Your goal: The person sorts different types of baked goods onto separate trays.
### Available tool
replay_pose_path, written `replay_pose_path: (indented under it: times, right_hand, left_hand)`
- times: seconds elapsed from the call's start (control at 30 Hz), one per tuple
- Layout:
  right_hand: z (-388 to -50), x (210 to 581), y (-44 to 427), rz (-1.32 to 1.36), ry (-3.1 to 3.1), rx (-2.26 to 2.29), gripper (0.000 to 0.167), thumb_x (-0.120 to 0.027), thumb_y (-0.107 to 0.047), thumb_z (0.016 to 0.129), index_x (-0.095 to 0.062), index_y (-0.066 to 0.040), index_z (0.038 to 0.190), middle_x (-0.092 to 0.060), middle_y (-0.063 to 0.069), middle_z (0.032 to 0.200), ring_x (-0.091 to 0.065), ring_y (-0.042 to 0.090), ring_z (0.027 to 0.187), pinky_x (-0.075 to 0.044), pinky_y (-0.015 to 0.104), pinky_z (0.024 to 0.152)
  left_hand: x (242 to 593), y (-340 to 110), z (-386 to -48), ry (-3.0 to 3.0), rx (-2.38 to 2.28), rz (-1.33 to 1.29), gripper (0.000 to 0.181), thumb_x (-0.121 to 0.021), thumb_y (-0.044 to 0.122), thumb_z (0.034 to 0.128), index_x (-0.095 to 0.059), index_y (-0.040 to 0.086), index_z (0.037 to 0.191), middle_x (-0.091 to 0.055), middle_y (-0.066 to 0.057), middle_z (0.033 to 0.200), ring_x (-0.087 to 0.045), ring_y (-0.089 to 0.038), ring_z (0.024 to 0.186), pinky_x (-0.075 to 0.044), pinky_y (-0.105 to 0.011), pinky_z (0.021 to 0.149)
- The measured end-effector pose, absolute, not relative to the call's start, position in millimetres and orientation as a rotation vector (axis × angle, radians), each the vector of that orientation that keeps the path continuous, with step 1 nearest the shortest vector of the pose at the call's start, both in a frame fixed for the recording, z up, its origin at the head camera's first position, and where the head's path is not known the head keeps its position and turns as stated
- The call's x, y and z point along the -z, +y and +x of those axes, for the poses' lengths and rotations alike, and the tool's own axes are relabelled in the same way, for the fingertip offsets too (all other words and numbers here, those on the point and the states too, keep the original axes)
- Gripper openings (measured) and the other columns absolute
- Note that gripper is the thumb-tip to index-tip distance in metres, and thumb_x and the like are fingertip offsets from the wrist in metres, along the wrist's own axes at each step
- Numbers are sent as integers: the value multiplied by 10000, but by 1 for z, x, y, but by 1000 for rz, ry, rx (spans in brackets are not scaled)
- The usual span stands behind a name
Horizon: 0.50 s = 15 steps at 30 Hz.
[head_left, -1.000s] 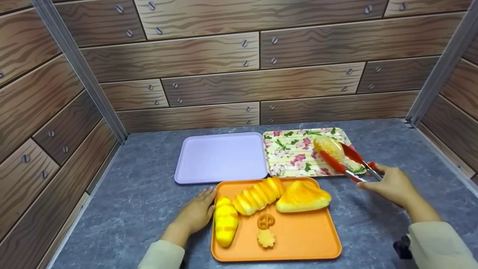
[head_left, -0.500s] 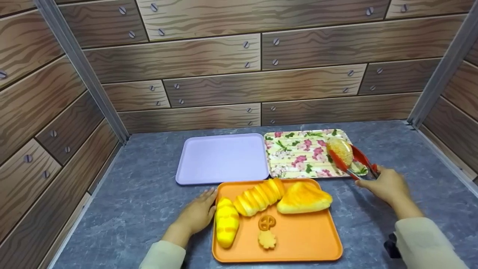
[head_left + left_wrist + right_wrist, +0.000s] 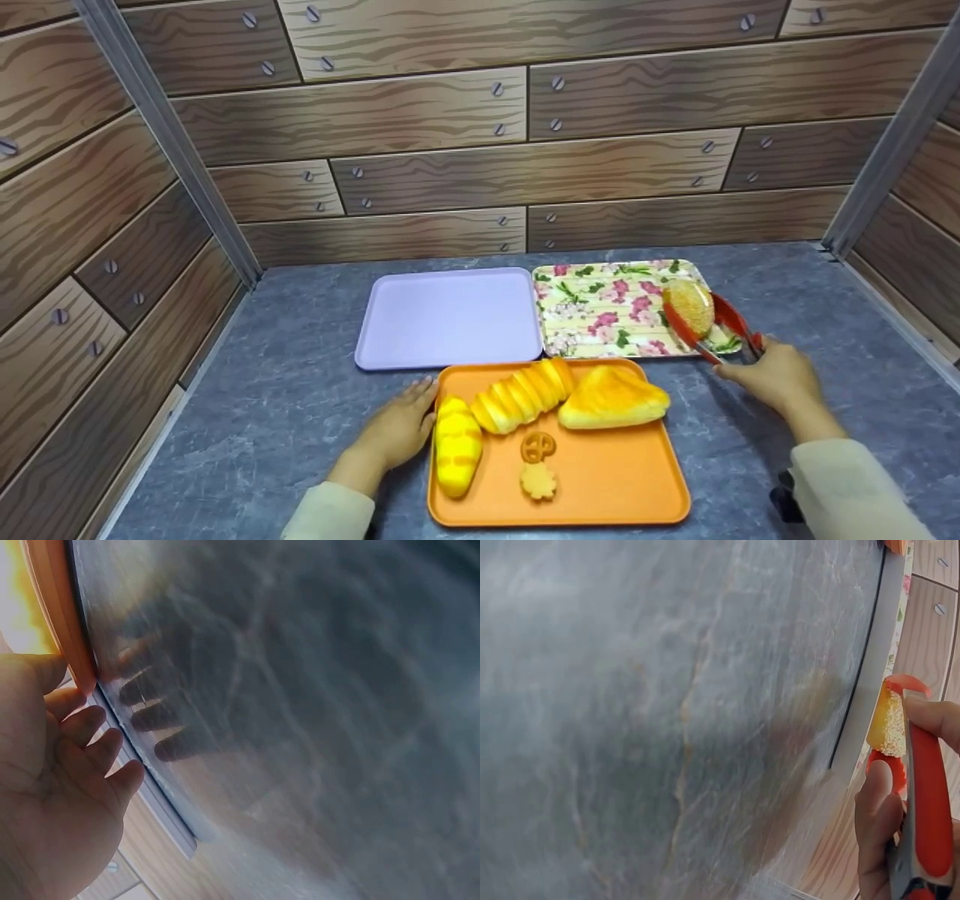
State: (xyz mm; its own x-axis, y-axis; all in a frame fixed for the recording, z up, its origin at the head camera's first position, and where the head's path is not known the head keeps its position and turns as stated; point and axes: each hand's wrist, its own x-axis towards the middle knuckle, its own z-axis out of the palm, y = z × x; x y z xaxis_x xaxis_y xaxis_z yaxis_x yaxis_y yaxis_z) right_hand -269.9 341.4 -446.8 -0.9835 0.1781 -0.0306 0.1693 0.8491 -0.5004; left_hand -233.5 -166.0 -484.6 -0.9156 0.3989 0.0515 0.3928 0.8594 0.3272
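Right hand (image 3: 780, 381) gripping red tongs (image 3: 729, 313), pointing longways ahead and left, bun (image 3: 691, 307) between, left hand (image 3: 397, 427) loose-fingered by orange tray (image 3: 607, 480), its palm (image 3: 64, 795) showing only from left wrist

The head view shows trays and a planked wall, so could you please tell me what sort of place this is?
Probably a staged work booth, perhaps a mock bakery: the walls have printed-looking planks, metal posts stand at the corners, and bread lies on an orange tray.
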Motion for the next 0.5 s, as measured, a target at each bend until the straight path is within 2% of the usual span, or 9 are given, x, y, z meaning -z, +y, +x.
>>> replay_pose_path:
  times: [0.2,0.5]
  right_hand:
    - [-268,443,346,-304,-3033,-857,1180,-720,-582,735,-181,269,1350,-289,482,1312,-351,605,1160,-342,656,951]
    - [-262,442,359,-302,-3004,-893,1255,-717,-632,720,-120,264,1366,-282,485,1315,-347,607,1159,-345,668,933]
  left_hand:
    - [485,-166,-233,3021,-534,635,481,-492,173,991,-404,9,1435,-384,-168,1467,-351,-363,1337,-303,-504,1076]
    - [484,-166,-232,3008,-534,620,484,-488,178,994,-397,20,1442,-378,-163,1472,-348,-363,1338,-303,-514,1074]
